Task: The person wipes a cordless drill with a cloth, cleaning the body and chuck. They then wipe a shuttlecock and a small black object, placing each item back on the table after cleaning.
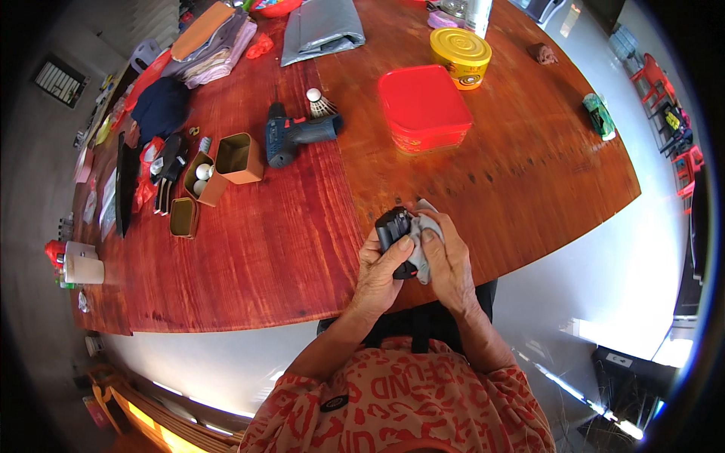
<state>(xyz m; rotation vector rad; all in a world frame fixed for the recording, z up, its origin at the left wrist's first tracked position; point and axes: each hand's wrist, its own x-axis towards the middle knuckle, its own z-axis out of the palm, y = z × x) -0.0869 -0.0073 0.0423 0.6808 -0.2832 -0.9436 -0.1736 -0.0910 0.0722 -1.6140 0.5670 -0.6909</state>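
Over the table's near edge, my left hand (377, 275) grips a black battery pack (393, 229), its thumb lying across the front. My right hand (450, 260) is closed around a light grey cloth (423, 264) and presses it to the pack's right side. The fingers behind the pack and cloth are largely hidden. Beyond my hands, a blue-black cordless drill (283, 143) lies on its side. At the drill's far side rests a white shuttlecock (320, 103).
A red lidded box (424, 102) and a yellow round tin (462, 57) stand ahead. Brown open boxes (240, 160), one holding white balls, sit left. Folded cloths (215, 49) and a grey plastic package (323, 30) lie far back. The wooden table's (249, 279) near edge curves before me.
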